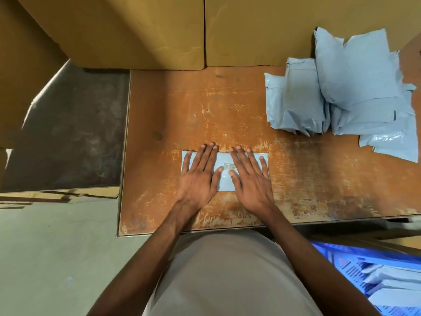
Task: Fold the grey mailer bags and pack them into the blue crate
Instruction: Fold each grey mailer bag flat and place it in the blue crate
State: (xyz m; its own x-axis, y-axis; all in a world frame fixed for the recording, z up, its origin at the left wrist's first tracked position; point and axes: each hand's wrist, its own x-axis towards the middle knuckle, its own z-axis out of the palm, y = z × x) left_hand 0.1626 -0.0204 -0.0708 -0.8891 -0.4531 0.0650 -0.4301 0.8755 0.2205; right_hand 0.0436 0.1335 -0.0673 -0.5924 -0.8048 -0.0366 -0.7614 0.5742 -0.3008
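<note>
Pressing folded mailer bag (224,172) flat on table (307,179), left hand (197,176) and right hand (249,179) fingers spread; probably needing lifting into blue crate (337,258) next.

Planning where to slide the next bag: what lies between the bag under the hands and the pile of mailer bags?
Only bare, scuffed tabletop, in the head view, between the pressed bag and the pile.
</note>
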